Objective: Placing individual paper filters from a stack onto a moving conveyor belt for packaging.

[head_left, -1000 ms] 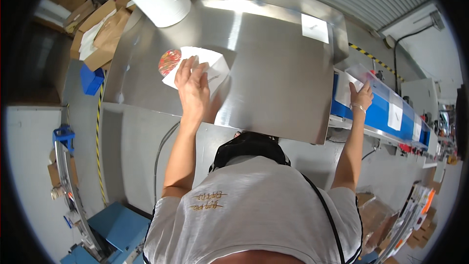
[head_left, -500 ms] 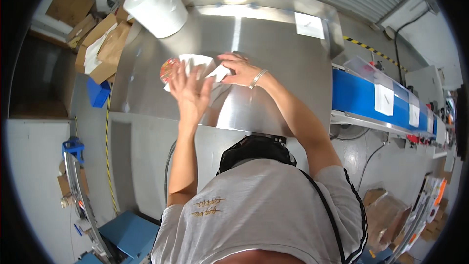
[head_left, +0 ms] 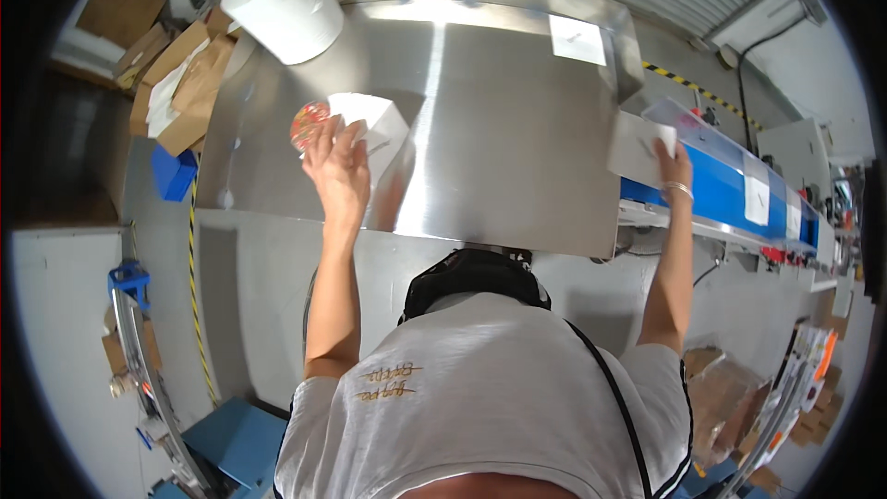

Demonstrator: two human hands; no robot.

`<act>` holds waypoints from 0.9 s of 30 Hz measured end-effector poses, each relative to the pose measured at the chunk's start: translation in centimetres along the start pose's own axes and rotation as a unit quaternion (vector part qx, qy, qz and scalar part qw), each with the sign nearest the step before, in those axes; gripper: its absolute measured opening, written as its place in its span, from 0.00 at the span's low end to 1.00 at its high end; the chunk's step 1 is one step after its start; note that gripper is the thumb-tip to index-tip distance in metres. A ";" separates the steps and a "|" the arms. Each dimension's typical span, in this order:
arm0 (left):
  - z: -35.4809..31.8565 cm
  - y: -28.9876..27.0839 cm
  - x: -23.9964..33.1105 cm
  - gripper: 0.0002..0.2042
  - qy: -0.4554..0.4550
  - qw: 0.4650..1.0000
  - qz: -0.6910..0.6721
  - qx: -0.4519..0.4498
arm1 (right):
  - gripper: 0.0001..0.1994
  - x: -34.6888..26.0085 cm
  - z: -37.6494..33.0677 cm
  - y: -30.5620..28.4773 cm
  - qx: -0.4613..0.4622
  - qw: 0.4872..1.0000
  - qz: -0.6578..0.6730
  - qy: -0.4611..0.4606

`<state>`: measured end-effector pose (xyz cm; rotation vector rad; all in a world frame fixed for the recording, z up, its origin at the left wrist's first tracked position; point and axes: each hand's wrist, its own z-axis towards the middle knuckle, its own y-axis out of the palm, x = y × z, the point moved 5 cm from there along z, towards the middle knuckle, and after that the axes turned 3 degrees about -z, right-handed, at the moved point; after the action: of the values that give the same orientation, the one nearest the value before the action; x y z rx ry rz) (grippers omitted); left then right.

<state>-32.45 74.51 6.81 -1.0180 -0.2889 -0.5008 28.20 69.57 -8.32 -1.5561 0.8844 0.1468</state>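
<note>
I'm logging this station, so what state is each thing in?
Left hand: fingers bent, at the white papers.
Right hand: fingers closed on a white sheet.
White roll: upright, hollow end up.
Cardboard box: open, paper inside.
White card: lying flat.
Blue belt: loaded; whether running, unclear.

1. A worker's left hand [head_left: 337, 171] curls over a white stack [head_left: 382, 115] beside a round red item [head_left: 309, 118] on a steel worktop [head_left: 517, 139].
2. The right hand [head_left: 676, 169] grips a flat white packet [head_left: 637, 150] near a blue conveyor belt [head_left: 716, 187].
</note>
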 end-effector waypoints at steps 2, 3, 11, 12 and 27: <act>-0.3 0.0 -0.3 0.15 -0.013 1.000 -0.003 -0.001 | 0.33 -6.4 -4.9 -4.4 0.178 0.957 -0.170 0.155; -0.2 0.3 -0.1 0.15 -0.013 1.000 -0.004 -0.005 | 0.33 -7.6 -5.7 -5.0 0.282 0.900 -0.292 0.158; 0.1 0.0 1.5 0.12 0.016 1.000 -0.018 -0.007 | 0.27 -32.1 -8.0 11.1 -0.187 0.905 0.172 -0.341; 0.0 0.0 1.4 0.12 0.020 1.000 -0.019 -0.007 | 0.28 -34.8 -8.1 13.5 -0.254 0.892 0.165 -0.334; 2.2 0.4 -3.6 0.26 -0.018 0.994 0.093 -0.054 | 0.19 -31.7 -6.3 15.5 -0.255 0.909 0.267 -0.192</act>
<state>-35.29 77.54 5.94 -1.1479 -0.1977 -0.3335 -5.66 79.11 -1.38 -1.6322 0.9754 1.1201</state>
